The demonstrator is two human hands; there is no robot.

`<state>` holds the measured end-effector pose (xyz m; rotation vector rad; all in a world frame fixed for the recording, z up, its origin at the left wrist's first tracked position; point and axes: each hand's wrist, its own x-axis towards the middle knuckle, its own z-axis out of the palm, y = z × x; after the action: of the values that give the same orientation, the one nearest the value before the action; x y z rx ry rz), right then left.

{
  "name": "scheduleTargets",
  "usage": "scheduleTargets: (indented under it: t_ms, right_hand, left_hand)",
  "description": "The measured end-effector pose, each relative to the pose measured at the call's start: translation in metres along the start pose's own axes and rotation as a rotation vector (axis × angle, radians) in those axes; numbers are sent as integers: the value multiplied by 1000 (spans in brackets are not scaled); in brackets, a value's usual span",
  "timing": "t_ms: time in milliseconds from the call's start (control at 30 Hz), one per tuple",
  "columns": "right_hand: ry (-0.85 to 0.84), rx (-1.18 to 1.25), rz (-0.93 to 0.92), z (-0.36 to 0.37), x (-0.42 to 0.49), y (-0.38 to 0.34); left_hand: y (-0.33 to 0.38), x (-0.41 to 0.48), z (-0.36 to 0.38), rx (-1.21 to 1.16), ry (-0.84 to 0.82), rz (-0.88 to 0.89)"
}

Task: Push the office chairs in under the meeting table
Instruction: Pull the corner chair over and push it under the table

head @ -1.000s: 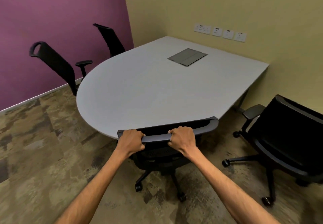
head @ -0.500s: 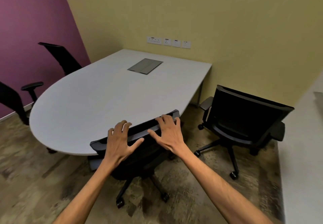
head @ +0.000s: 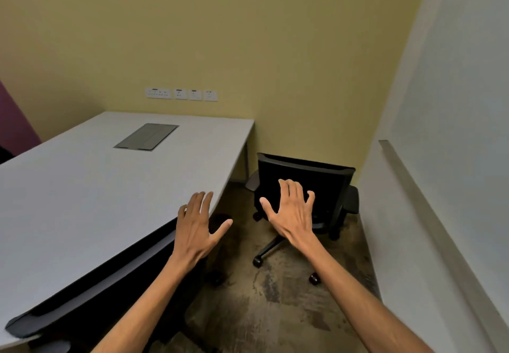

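Note:
The grey meeting table (head: 82, 187) fills the left half of the view. A black office chair (head: 91, 292) is tucked against its near edge, with only the backrest top showing. A second black office chair (head: 325, 187) stands out on the floor in the far right corner, its back turned to me. My left hand (head: 195, 228) hovers open past the table's corner, touching nothing. My right hand (head: 292, 212) is open with fingers spread, raised in front of the corner chair's backrest; I cannot tell whether it touches it.
A white wall with a rail (head: 429, 215) closes in on the right. The yellow wall carries sockets (head: 181, 94). A grey hatch (head: 147, 137) sits in the tabletop. Patterned carpet (head: 275, 297) lies between table and corner chair.
Both hands have let go of the near chair's backrest and opened. My view has swung right, toward the chair in the corner, and both hands now reach that way.

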<state>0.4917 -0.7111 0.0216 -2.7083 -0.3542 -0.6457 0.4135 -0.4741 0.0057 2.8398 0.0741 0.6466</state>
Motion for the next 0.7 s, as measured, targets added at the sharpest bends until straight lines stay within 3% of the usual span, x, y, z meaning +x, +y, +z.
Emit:
scheduleTargets:
  t_ms: [233,700]
  right_hand:
    - [-18,-68,95,-2,50,100]
    - [-134,-133,172,66,156,193]
  left_hand:
    - [73,87,57,-35,-62,73]
    - [123,245,162,-44,-210,230]
